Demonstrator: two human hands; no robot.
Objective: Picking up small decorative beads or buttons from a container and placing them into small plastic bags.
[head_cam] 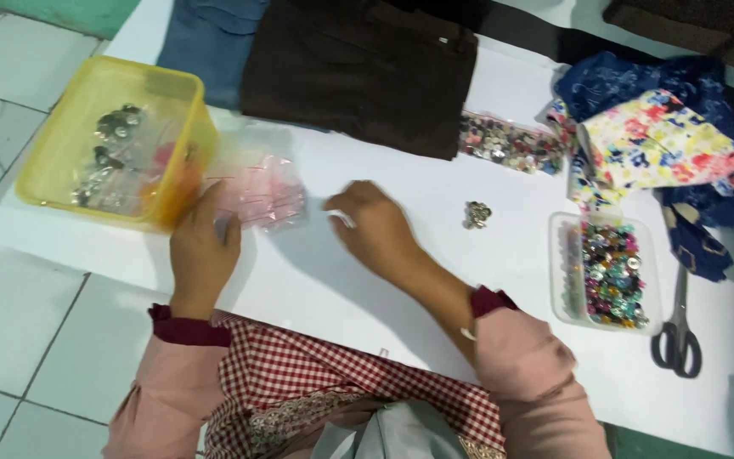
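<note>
Pink-tinted plastic bags (258,189) are lying under the fingertips of the left hand (204,246), which is pressing them flat beside the yellow tub (176,127). Just right of them, the right hand (375,225) is hovering, fingers curled; whether they are pinching anything is blurred. Buttons (477,214) are sitting further right.

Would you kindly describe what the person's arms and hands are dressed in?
Both hands, left hand and right hand, are bare, without gloves. Each arm wears a loose pink sleeve ending in a dark maroon cuff at the wrist. No rings are discernible in the blur.
</note>
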